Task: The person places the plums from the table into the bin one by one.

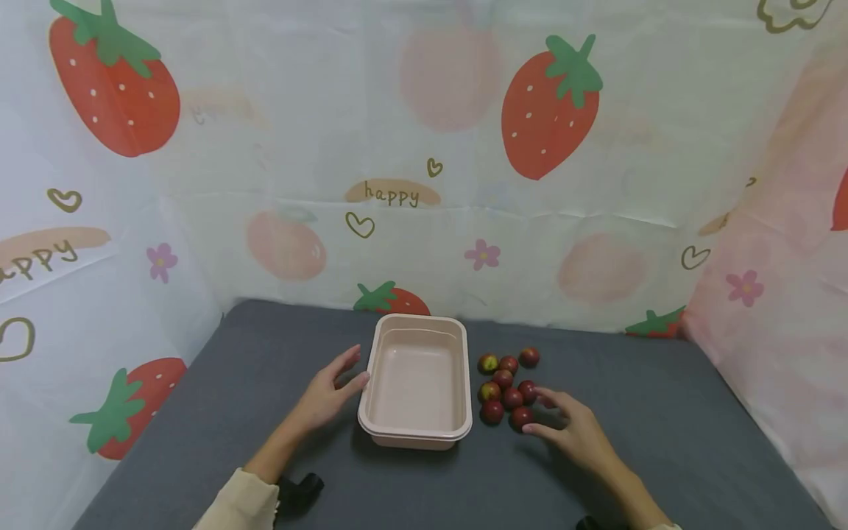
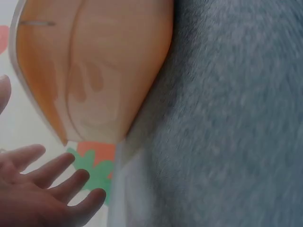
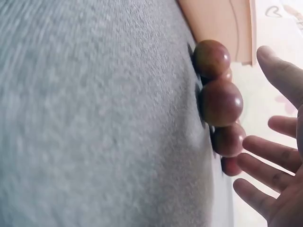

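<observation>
A pale pink rectangular tub (image 1: 364, 401) with rounded corners stands on the grey cloth, nothing inside it. My left hand (image 1: 324, 397) is at its left side, thumb at the rim, fingers spread; contact is hard to tell. The left wrist view shows those fingers loosely extended beside the tub's wall (image 2: 104, 61). Several dark red, plum-like round fruits lie in a loose cluster to the tub's right, the nearest fruit (image 1: 521, 419) among them. Over the cluster's right edge reaches my right hand (image 1: 579, 430), thumb and fingers apart around that fruit (image 3: 221, 103), gripping none.
A dark grey cloth (image 1: 662, 442) covers the table. Pale curtains (image 1: 318, 147) printed with strawberries and hearts hang behind it and at both sides. Two fruits, one near the tub (image 1: 488, 363), show yellow-green patches.
</observation>
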A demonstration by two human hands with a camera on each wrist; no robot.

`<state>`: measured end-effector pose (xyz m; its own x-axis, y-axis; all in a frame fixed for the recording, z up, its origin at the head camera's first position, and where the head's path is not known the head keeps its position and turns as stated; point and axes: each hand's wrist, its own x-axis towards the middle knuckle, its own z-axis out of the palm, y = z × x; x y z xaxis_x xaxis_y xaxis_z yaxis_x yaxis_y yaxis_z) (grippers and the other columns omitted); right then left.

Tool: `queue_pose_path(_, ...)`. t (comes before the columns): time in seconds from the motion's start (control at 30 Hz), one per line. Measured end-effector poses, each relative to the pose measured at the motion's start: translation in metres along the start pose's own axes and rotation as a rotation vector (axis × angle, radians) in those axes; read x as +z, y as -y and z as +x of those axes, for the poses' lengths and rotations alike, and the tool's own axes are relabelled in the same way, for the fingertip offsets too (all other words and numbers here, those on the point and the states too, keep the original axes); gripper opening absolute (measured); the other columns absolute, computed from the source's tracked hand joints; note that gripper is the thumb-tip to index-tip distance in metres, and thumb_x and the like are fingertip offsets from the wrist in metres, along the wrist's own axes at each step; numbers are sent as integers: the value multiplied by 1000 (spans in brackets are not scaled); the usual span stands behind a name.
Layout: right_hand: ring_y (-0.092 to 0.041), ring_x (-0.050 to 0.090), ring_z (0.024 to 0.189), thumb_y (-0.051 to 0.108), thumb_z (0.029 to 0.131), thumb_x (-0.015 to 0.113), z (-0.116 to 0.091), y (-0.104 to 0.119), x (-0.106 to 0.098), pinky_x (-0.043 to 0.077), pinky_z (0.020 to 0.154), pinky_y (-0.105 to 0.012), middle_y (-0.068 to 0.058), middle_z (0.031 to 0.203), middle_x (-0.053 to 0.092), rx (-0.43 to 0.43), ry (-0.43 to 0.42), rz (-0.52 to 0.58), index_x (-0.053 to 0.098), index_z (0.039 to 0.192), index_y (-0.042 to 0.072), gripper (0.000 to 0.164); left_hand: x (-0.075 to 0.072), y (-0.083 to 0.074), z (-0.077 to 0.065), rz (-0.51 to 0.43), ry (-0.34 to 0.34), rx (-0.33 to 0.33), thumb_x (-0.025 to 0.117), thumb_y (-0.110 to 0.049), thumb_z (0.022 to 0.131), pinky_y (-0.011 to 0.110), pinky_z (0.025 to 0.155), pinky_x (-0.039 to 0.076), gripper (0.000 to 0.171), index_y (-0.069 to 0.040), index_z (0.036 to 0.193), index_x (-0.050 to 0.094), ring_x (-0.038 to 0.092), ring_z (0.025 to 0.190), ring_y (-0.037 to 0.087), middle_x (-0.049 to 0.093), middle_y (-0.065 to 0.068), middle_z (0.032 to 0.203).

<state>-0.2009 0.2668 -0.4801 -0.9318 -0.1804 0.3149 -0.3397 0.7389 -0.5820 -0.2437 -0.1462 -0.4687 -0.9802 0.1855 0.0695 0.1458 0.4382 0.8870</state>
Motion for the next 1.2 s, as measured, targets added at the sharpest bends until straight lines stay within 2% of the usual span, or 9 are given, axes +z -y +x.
queue_pose_path(0.27,-26,67,97,27,73,84,1,4,6,54,81,-40,-7,106,72,38,38,30,68,118,6,52,10,-2,0,-22,33,13,57,-26,98,55,111,32,62,-4,150,33,34,143,37,36,18,155)
queue_pose_path(0.57,-17,65,91,25,73,83,2,2,10,50,74,-29,-2,99,73,-17,42,-3,72,112,10,44,12,-4,-3,-60,-15,12,56,-27,99,53,110,36,56,-4,147,40,37,141,38,40,20,153)
queue_pose_path(0.73,-17,66,91,22,74,82,2,1,12,51,75,-30,0,97,73,-29,48,-20,73,107,10,36,13,-6,-4,-106,-43,27,57,-26,98,53,111,35,54,-4,146,42,38,141,37,42,20,151)
queue_pose_path(0.9,-19,67,93,20,75,81,3,1,12,52,79,-34,0,99,73,-12,69,-32,73,107,12,33,15,-6,-4,-94,-60,34,56,-20,99,52,109,36,51,-3,145,43,39,140,37,43,20,150)
queue_pose_path(1.0,-19,67,92,19,76,80,3,1,13,52,79,-33,0,98,73,8,91,-22,73,107,12,32,17,-5,-3,-96,-67,23,55,-18,99,52,109,36,51,-3,146,42,39,140,36,44,20,150)
queue_pose_path(1.2,-16,66,91,19,78,79,3,1,13,51,77,-30,1,98,72,30,113,-14,73,107,12,31,18,-4,-3,-124,-67,40,56,-17,99,52,111,34,51,-3,146,42,40,140,36,45,20,149)
